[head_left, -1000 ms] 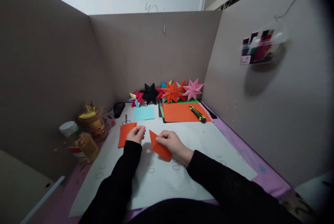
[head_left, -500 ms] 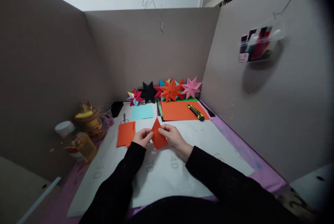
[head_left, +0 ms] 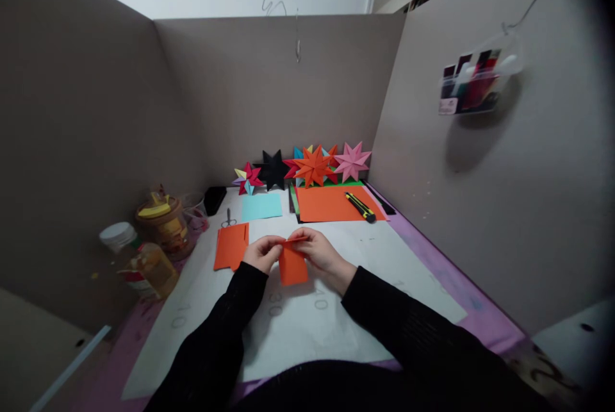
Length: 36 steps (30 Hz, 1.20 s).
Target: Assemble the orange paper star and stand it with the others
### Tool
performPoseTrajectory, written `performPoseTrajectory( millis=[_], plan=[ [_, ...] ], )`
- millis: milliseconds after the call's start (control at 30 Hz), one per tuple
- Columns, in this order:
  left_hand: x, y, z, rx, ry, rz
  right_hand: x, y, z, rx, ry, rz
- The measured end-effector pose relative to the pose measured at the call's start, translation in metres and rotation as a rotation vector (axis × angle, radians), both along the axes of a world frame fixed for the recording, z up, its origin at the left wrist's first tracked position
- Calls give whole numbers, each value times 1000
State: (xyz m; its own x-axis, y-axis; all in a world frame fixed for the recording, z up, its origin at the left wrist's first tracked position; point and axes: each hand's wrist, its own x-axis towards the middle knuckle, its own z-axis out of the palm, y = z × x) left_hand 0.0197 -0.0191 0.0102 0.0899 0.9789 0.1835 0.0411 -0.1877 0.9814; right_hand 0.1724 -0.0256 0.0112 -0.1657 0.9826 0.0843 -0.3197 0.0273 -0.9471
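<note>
Between my two hands is a small folded piece of orange paper (head_left: 293,266), held a little above the white sheet. My left hand (head_left: 262,253) pinches its upper left edge between thumb and fingers. On the other side, my right hand (head_left: 323,254) grips the upper right edge, thumb in front. The paper's top is tipped over, so its pointed end is seen almost edge-on, while a squarish lower part hangs down. More orange paper (head_left: 230,248) lies just left of my left hand, with small scissors (head_left: 229,220) behind it.
A light blue paper (head_left: 262,206) and a large orange sheet (head_left: 319,206) bearing a yellow-black utility knife (head_left: 360,207) lie further back. Several folded paper stars (head_left: 314,166) lean on the rear panel. A bottle (head_left: 151,268) and a brown tub (head_left: 166,226) stand left. Grey panels enclose three sides.
The orange paper's pointed top has tipped from upright to nearly edge-on, and its lower part now hangs squarish. Both hands keep hold of it in about the same place.
</note>
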Motion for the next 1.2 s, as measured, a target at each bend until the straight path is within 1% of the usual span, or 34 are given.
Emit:
performPoseTrajectory(
  millis=[100, 200, 367, 433, 567, 667, 800, 900, 1000, 1067, 1200],
  plan=[
    [0, -3, 6, -9, -50, 41, 0, -2, 2, -73, 90, 35],
    [0, -5, 9, -29, -78, 33, 1, -4, 5, -114, 146, 87],
    [0, -7, 11, -28, -133, -14, 4, -6, 10, -136, 161, 99],
    [-1, -7, 11, -25, -143, -20, 6, -6, 10, -115, 173, 90],
    [-4, -7, 13, -47, -130, -40, 9, -4, 8, 0, 172, 91],
    [-5, -8, 13, -11, -89, -32, 11, -1, 8, 70, 108, 60],
    [-4, -8, 11, 39, -40, -4, 15, 0, 11, 213, -117, -39],
    [-2, -5, 4, 59, -57, 13, 17, -3, 12, 356, -284, -99],
    [-1, 0, -5, 104, -57, 41, 16, -6, 12, 498, -392, -147],
    [0, 3, -10, 101, -43, 52, 15, -8, 12, 585, -447, -167],
    [1, 2, -10, 56, -45, 50, 13, -10, 12, 700, -532, -191]
  ],
)
